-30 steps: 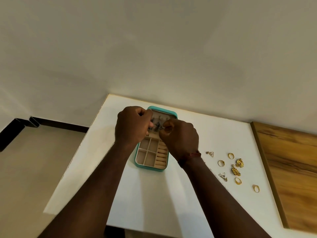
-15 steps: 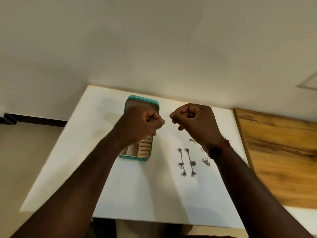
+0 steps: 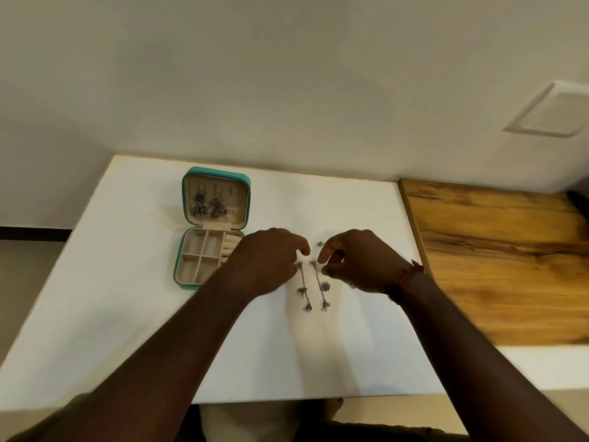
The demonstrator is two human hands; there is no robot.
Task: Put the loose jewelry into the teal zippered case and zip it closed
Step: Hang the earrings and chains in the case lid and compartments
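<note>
Curling left hand [image 3: 274, 260] & right hand [image 3: 353, 260] at tops of long earrings [image 3: 324, 286]; pinching yet, can't tell. Risking chains tangling, lifting together.

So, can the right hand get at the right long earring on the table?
Likely yes: the right hand is at the top of the right long earring; nothing covers it.

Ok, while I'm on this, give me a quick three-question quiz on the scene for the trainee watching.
1. True or false: the teal case lies open on the table.
2. The dark earrings hang: A) in the lid, B) in the tray, C) on the table.
3. How many long drop earrings lie loose between the left hand and the right hand?
Key: 1 true; 2 A; 3 two.
</note>
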